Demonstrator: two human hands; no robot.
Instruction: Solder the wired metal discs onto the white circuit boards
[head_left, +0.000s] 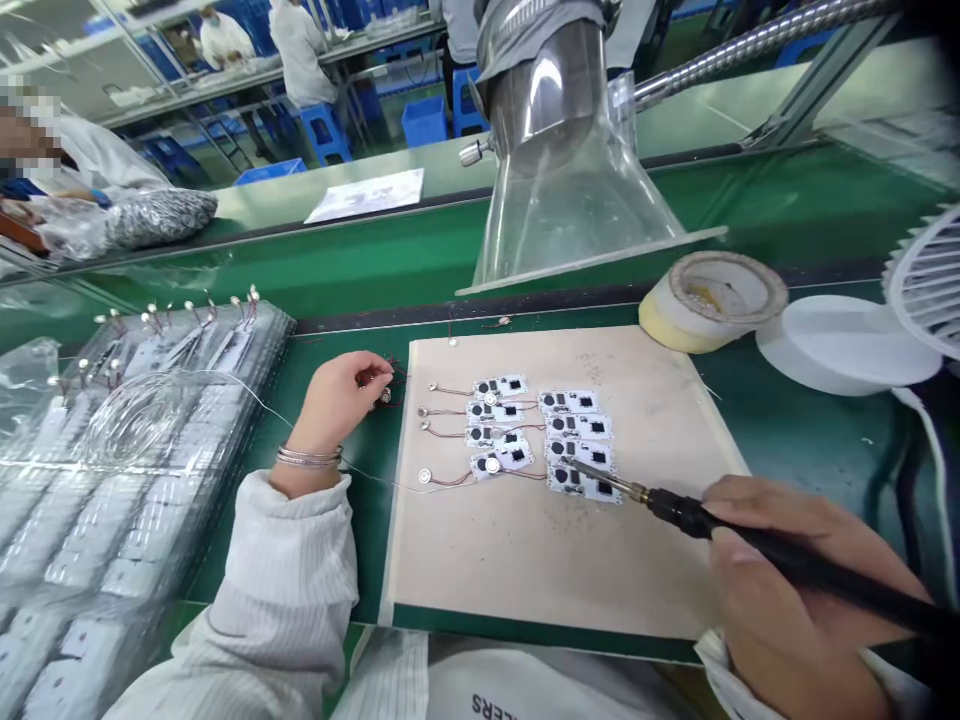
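Observation:
My right hand [795, 570] grips a black-handled soldering iron [697, 515]. Its metal tip reaches over the right column of white circuit boards [577, 425], at the lower boards; whether it touches is too small to tell. A left column of similar boards [495, 410] has thin red and black wires running to small round discs [425, 476]. Beyond the mat's left edge, my left hand [337, 395] is closed, thumb and fingers pinching at a small heap of wired discs [385, 396]. A thin strand of solder wire [367, 478] passes under the left wrist onto the boards' mat.
The boards lie on a beige mat [480, 560]. Clear trays of boards [150, 450] with a coil of wire fill the left. Tape roll [712, 300], white fan [930, 290] and a clear extractor hood [577, 210] stand behind and right. Co-workers [300, 50] sit beyond.

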